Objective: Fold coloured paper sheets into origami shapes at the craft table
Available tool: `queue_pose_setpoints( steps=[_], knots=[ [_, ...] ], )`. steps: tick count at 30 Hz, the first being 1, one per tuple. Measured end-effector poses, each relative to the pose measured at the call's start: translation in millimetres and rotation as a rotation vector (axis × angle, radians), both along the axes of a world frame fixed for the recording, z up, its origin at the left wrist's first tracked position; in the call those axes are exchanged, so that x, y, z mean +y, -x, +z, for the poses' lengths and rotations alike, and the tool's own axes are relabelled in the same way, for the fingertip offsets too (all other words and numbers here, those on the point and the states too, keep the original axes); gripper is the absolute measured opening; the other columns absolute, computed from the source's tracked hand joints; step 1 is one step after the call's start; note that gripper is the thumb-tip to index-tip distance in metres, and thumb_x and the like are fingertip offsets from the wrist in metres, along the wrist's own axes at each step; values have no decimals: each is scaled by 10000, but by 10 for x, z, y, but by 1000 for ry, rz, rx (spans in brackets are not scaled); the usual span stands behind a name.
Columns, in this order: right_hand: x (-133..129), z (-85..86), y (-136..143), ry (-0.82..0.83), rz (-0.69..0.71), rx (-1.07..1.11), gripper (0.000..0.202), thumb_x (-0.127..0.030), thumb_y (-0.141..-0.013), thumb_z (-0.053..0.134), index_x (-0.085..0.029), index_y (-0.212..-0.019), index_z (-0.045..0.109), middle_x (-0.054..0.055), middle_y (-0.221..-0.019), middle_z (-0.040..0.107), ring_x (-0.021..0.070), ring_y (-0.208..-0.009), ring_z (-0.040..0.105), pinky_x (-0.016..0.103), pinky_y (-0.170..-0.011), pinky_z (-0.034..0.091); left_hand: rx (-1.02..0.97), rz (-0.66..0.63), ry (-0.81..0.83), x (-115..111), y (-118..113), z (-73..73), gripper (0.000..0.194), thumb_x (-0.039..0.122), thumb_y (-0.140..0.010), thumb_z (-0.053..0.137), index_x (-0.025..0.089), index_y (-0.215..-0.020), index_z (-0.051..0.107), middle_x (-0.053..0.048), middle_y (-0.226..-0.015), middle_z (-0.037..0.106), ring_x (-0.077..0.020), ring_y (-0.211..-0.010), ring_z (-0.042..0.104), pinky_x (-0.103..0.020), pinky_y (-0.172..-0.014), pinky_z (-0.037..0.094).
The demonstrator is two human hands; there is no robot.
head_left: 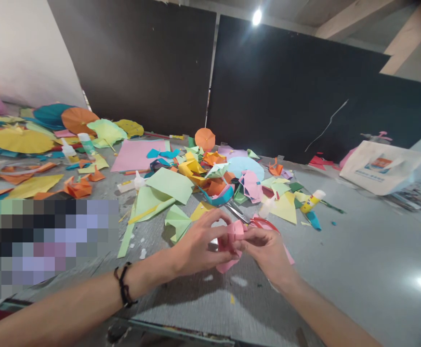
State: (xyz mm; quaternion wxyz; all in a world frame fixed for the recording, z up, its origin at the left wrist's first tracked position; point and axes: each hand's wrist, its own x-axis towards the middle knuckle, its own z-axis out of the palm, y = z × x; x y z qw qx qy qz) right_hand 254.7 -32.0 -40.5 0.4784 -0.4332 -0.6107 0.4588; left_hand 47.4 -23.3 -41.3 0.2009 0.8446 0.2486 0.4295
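Note:
A curled piece of pink paper (228, 262) is held between both hands above the grey table. My left hand (196, 243) grips its left side, fingers bent around it. The fingertips of my right hand (268, 248) pinch its right edge. Just beyond the hands lie scissors (238, 212) with metal blades and red handles, partly hidden by the right hand. More pink paper shows beside the right hand. Left of the left hand is a folded light green paper (177, 222).
Coloured paper scraps and folded pieces spread across the table (355, 270). A yellow glue stick (313, 201) lies at right, a white glue bottle (139, 180) stands at left. A white tote bag (382, 167) sits far right. Black panels (304, 86) rise behind.

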Motion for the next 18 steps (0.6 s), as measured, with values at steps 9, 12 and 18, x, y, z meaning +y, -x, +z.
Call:
queue_pose_setpoints(
  steps=[9,12,18],
  knots=[
    [-33,-26,8,-88,27,-24,219,-436,-848,824,-239,-941,833,71,-954,820,217,-900,763,330,-819,621,-51,103,48,5,-25,2,109,119,-895,706,188,-976,727,-85,-1128,643,-231,-1092,634,-404,-975,552],
    [-101,14,15,-152,59,-45,264,-427,-956,723,-286,-1171,784,70,-1178,793,214,-1052,751,336,-926,615,-66,77,102,9,-13,22,99,218,-877,776,180,-955,728,-96,-1186,657,-230,-1091,646,-389,-968,553],
    [-155,1,11,-246,126,-105,283,-351,-1060,587,-327,-1330,666,56,-1376,702,194,-1179,716,323,-970,611,-133,8,236,-28,-16,66,170,331,-921,722,173,-862,701,-73,-955,707,-182,-812,654,-320,-793,542]
  ],
)
